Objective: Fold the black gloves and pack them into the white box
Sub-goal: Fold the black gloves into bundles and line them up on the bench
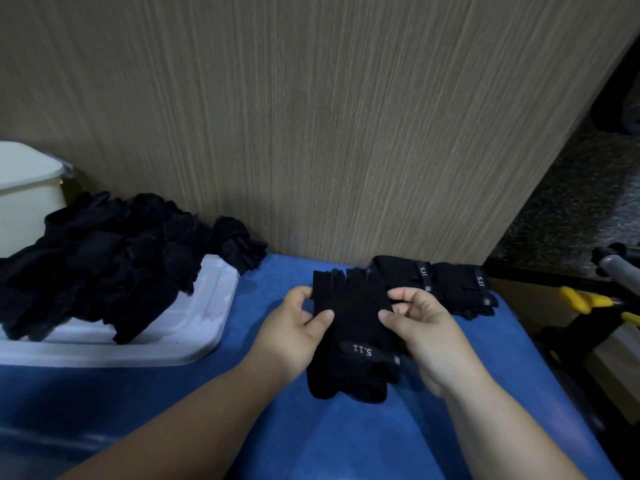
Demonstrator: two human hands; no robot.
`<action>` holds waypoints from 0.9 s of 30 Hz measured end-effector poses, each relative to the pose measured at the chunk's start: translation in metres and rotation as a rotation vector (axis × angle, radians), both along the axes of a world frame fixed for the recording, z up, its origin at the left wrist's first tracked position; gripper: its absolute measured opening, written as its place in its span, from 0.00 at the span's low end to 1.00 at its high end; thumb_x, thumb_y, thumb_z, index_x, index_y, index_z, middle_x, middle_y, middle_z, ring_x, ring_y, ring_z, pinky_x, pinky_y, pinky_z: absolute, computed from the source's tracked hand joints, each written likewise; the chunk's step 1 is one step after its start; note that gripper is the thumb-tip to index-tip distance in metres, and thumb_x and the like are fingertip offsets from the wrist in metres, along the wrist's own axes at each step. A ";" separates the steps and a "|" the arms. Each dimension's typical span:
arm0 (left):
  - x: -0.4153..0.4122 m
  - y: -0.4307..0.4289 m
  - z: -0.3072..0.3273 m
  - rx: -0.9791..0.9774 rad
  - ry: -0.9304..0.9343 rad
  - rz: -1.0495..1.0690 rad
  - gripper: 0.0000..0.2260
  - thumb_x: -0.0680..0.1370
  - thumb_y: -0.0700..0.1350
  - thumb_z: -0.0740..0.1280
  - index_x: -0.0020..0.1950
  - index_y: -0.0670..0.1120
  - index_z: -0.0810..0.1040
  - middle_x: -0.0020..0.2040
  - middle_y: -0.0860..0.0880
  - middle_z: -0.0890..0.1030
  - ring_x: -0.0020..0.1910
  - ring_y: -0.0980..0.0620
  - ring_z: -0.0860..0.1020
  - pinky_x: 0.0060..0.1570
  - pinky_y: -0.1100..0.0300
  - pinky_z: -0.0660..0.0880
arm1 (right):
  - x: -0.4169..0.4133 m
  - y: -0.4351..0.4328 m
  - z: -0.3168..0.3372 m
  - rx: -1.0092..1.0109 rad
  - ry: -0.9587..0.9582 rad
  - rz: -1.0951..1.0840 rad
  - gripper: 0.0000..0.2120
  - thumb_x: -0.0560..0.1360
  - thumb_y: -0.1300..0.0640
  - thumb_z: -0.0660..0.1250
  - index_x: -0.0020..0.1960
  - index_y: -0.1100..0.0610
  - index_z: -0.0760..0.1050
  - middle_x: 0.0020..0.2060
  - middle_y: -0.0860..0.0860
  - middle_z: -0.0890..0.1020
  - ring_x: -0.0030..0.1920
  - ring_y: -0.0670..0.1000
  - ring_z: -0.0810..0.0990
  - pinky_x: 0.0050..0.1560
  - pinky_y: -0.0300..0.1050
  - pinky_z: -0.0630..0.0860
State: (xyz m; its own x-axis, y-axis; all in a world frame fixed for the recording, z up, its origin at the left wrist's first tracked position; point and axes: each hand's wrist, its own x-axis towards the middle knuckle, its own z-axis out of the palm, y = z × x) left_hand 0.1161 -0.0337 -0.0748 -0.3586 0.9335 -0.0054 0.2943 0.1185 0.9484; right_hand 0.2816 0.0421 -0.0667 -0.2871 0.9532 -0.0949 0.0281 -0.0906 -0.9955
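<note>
A heap of gloves (104, 258) lay on a tray (194, 344) at the frame's left, a bin (27, 192) behind it at the left edge. At centre, on the bench (346, 441), a glove (353, 330) sat between the left hand (294, 330) and right hand (426, 330). Two folded gloves (436, 282) lay just behind, to its right.

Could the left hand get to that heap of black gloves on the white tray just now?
Likely yes, once freed: the left hand grips the glove now, but the heap lies open beside it with only blue table between.

One head-worn, wide-angle view looks forward and down — close over the blue table (346, 441), facing the wooden panel (311, 116) along its far edge.
</note>
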 end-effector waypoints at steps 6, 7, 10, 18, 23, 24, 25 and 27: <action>-0.011 0.002 -0.015 -0.059 0.331 -0.008 0.29 0.81 0.49 0.61 0.77 0.53 0.50 0.26 0.54 0.73 0.29 0.58 0.74 0.42 0.58 0.77 | 0.000 0.001 -0.013 0.233 -0.513 -0.040 0.13 0.71 0.61 0.72 0.47 0.48 0.71 0.32 0.46 0.76 0.28 0.44 0.73 0.29 0.36 0.69; -0.012 0.004 -0.016 -0.069 0.351 -0.012 0.29 0.81 0.49 0.61 0.77 0.53 0.50 0.27 0.54 0.74 0.30 0.57 0.75 0.43 0.56 0.78 | 0.000 0.001 -0.013 0.250 -0.545 -0.024 0.13 0.72 0.60 0.71 0.47 0.47 0.70 0.30 0.46 0.76 0.27 0.43 0.73 0.27 0.34 0.68; -0.013 0.005 -0.016 -0.078 0.420 -0.045 0.25 0.80 0.50 0.61 0.75 0.54 0.56 0.30 0.54 0.75 0.32 0.59 0.76 0.40 0.61 0.76 | 0.000 0.000 -0.013 0.282 -0.599 0.010 0.13 0.72 0.59 0.70 0.49 0.46 0.69 0.29 0.47 0.75 0.25 0.41 0.72 0.27 0.33 0.69; -0.017 0.011 -0.015 0.277 0.512 -0.154 0.18 0.78 0.56 0.58 0.67 0.57 0.73 0.64 0.67 0.68 0.67 0.69 0.61 0.67 0.72 0.55 | 0.007 0.001 -0.009 0.716 -0.635 -0.032 0.14 0.71 0.56 0.72 0.53 0.45 0.76 0.49 0.37 0.74 0.54 0.43 0.74 0.56 0.38 0.70; -0.015 0.011 -0.025 -0.007 0.719 -0.469 0.21 0.83 0.52 0.51 0.77 0.56 0.57 0.76 0.63 0.56 0.72 0.68 0.45 0.75 0.60 0.42 | 0.004 -0.005 -0.012 0.739 -0.811 0.367 0.23 0.80 0.52 0.61 0.74 0.49 0.62 0.69 0.36 0.61 0.73 0.37 0.50 0.68 0.26 0.46; -0.016 0.010 -0.027 -0.064 0.772 -0.505 0.21 0.83 0.52 0.50 0.77 0.57 0.54 0.77 0.63 0.52 0.72 0.67 0.42 0.75 0.59 0.39 | 0.004 -0.005 -0.015 0.689 -0.869 0.452 0.25 0.81 0.51 0.57 0.77 0.48 0.56 0.72 0.36 0.56 0.74 0.37 0.45 0.70 0.29 0.43; -0.017 0.009 -0.027 -0.108 0.811 -0.530 0.22 0.84 0.51 0.49 0.78 0.57 0.51 0.77 0.63 0.49 0.73 0.67 0.40 0.75 0.58 0.37 | 0.005 -0.005 -0.017 0.655 -0.937 0.521 0.26 0.82 0.49 0.54 0.78 0.48 0.50 0.75 0.37 0.51 0.75 0.38 0.40 0.73 0.35 0.42; -0.017 0.006 -0.026 -0.159 0.876 -0.555 0.22 0.84 0.52 0.47 0.78 0.57 0.47 0.77 0.63 0.45 0.73 0.66 0.38 0.74 0.55 0.35 | 0.005 -0.006 -0.018 0.616 -1.063 0.589 0.26 0.83 0.47 0.49 0.78 0.48 0.44 0.76 0.39 0.43 0.74 0.40 0.35 0.76 0.43 0.38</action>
State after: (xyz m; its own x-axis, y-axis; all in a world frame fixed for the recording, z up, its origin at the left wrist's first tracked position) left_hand 0.0993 -0.0277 -0.1007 0.1819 0.9794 -0.0881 0.9216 -0.1385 0.3626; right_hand 0.2862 0.0359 -0.0850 -0.7180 0.6837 -0.1308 0.6798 0.6482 -0.3431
